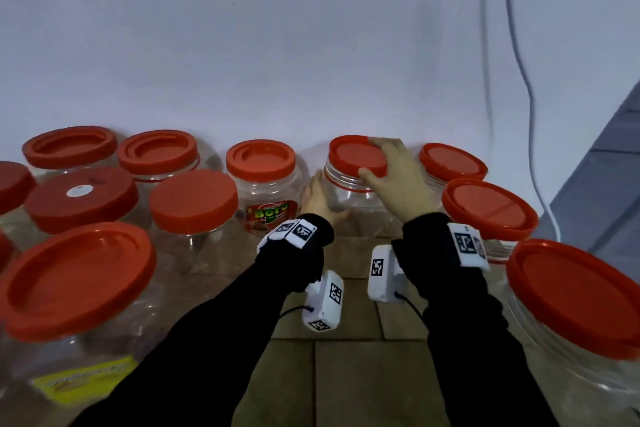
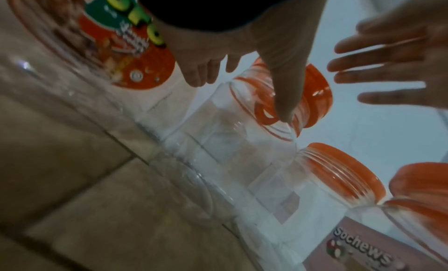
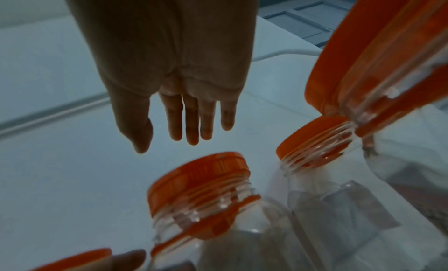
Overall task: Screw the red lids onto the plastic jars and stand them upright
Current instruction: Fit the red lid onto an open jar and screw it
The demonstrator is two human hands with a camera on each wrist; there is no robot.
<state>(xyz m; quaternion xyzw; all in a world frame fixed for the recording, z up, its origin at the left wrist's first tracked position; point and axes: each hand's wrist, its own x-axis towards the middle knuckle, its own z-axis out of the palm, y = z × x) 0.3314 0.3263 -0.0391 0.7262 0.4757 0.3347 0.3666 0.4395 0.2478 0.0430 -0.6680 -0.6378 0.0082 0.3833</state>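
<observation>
A clear plastic jar (image 1: 349, 198) stands upright against the wall, with a red lid (image 1: 353, 156) on its mouth. My left hand (image 1: 320, 199) holds the jar's left side, thumb in front and fingers behind. In the left wrist view the thumb crosses the jar (image 2: 230, 125) near its lid (image 2: 317, 95). My right hand (image 1: 377, 159) hovers over the lid with its fingers spread. In the right wrist view that hand (image 3: 167, 141) is straight-fingered and a little above the lid (image 3: 198, 171), not touching it.
Several other upright jars with red lids crowd both sides, such as the Boro-labelled jar (image 1: 266, 198) at the left and a big one (image 1: 575, 315) near right. The white wall (image 1: 311, 45) is close behind. A cable (image 1: 530, 114) hangs at the right. Brown floor tiles (image 1: 346, 374) lie between my arms.
</observation>
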